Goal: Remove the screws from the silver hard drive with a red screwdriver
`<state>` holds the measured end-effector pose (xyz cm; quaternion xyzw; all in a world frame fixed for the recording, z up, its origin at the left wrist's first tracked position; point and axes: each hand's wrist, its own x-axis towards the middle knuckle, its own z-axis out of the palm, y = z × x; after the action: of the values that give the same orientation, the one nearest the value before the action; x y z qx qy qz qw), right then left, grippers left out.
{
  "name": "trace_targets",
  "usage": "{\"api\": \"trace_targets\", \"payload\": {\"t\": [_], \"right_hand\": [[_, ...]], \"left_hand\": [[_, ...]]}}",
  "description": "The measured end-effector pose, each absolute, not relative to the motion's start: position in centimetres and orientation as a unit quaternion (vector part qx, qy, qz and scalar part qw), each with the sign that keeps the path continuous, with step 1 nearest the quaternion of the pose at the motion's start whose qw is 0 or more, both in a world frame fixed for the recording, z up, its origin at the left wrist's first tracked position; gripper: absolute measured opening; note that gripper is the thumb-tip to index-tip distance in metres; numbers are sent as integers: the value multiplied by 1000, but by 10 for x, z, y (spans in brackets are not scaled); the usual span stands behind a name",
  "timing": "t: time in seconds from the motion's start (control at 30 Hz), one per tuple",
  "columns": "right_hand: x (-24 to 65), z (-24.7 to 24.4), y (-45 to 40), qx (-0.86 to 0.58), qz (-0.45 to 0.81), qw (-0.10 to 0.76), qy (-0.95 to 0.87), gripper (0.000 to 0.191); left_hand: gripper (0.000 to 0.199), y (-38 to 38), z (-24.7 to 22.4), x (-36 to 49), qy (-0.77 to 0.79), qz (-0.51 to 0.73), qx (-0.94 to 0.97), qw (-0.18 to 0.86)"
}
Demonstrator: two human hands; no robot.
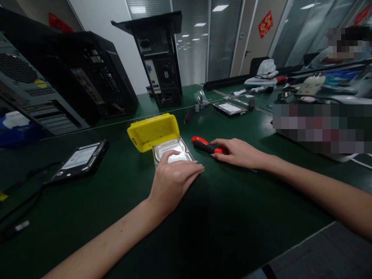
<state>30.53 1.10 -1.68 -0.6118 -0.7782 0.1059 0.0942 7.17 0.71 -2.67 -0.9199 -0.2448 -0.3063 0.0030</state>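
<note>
My left hand (174, 176) lies over the near part of a silver hard drive (176, 147) flat on the bench. Its thumb curves over the label and its other fingers reach the right edge, hiding the near end. Just right of it, a screwdriver (205, 145) with a red and black handle lies on the bench. My right hand (235, 152) has its fingers closed round the shaft end of that handle; the hand covers most of the shaft. A yellow plastic tray (152, 130), tipped with its hollow towards me, stands against the drive's far edge.
A second hard drive (83, 159) and cables (35, 197) lie at left. Computer cases (162, 62) stand at the back left. Another hard drive (229, 108) lies farther back among small parts. At right are a pixelated box (319, 128) and a blurred person (328, 56).
</note>
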Motion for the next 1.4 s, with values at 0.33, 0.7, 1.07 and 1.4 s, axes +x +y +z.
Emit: {"api": "trace_targets", "payload": {"t": [0.33,0.7,1.07,1.4], "right_hand": [[305,-17,11,-610,106,100,-779,51],[306,-18,11,-608,102,101,-781,50],[304,-16,9,-615,150,131,-763,45],[286,13,-6,-413,439,519,-606,31]], "left_hand": [[43,7,-17,73,-395,-271,-870,-118],[45,11,-15,75,-432,-253,-847,-181],[48,15,-17,74,-420,-259,-852,-173],[48,15,-19,73,-412,-263,-855,-175]]}}
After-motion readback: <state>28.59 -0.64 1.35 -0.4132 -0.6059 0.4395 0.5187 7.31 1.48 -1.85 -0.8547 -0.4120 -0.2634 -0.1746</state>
